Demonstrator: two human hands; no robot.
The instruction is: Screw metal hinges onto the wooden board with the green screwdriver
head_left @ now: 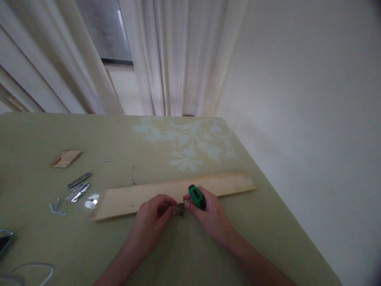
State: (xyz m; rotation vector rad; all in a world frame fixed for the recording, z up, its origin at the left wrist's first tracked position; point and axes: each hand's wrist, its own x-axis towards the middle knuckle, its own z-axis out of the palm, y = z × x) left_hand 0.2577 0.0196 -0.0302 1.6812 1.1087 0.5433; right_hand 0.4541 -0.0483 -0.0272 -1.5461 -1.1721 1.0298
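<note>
A long pale wooden board (139, 196) lies across the green table (208, 246). My left hand (154, 214) pinches a small metal bracket (179, 209) against the board's near edge. My right hand (208, 210) is closed round a screwdriver with a green and black handle (197, 196), its tip pointing down at the bracket. The two hands almost touch over the bracket.
To the left lie metal plates (77, 186), bent hooks (56, 208), loose screws (131, 174) and a small wood piece (65, 158). A cable (32, 270) and a dark object (5, 241) sit at the near left. The table's right edge drops off near the wall; curtains hang behind.
</note>
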